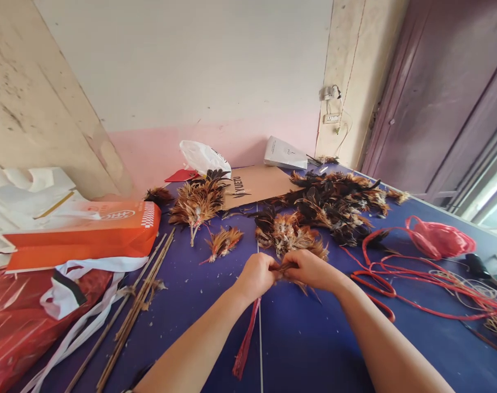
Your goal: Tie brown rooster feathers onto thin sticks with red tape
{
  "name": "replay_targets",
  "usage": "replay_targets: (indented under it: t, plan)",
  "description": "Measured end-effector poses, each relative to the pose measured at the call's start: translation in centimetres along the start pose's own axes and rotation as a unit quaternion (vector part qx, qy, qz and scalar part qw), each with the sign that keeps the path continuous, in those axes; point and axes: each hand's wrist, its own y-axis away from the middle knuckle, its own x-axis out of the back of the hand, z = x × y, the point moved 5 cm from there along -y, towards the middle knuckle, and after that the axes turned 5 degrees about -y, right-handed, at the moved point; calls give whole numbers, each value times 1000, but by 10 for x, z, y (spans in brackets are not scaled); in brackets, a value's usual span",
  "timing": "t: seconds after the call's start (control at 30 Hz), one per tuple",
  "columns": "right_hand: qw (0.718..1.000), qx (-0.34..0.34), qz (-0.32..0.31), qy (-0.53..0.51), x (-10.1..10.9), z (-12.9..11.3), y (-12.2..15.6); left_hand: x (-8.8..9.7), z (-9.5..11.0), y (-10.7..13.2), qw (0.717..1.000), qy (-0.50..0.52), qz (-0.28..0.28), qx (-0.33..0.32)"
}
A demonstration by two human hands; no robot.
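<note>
My left hand (255, 277) and my right hand (312, 269) meet over the blue table (191, 305), both closed around a small bundle of brown feathers (284, 268). A red plastic string (246, 341) hangs from under my left hand toward me. Just beyond my hands lies a loose heap of brown and cream feathers (287, 233). A tied feather bunch (224, 242) rests to the left of it.
A large dark feather pile (338, 202) covers the far right. A bigger feather bunch (197, 203) and cardboard (254, 185) lie at the back. Thin wooden sticks (136, 308) and an orange bag (84, 234) are at left. Red string (396, 275) and a red string ball (439, 238) sit at right.
</note>
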Motion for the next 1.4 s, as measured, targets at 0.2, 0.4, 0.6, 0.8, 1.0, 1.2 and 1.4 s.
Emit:
replay_targets:
  t: [0.2, 0.4, 0.6, 0.8, 1.0, 1.2, 1.4]
  plan:
    - [960, 82, 263, -44, 24, -23, 3, 2, -29, 10, 924, 347, 65, 143]
    - [931, -44, 339, -124, 17, -9, 3, -4, -48, 17, 766, 596, 147, 191]
    - [940, -92, 207, -257, -31, -1, -12, -11, -46, 21, 747, 627, 141, 168]
    - [890, -94, 214, -393, -42, -2, -14, -14, -43, 24, 759, 615, 128, 170]
    - [879, -99, 207, -418, -42, 3, -13, -19, -45, 23, 749, 636, 76, 172]
    - [895, -103, 168, -399, -36, 3, -12, -21, -46, 24, 741, 647, 30, 175]
    - [913, -100, 131, -373, -31, -2, -11, -18, -44, 25, 773, 609, 26, 176]
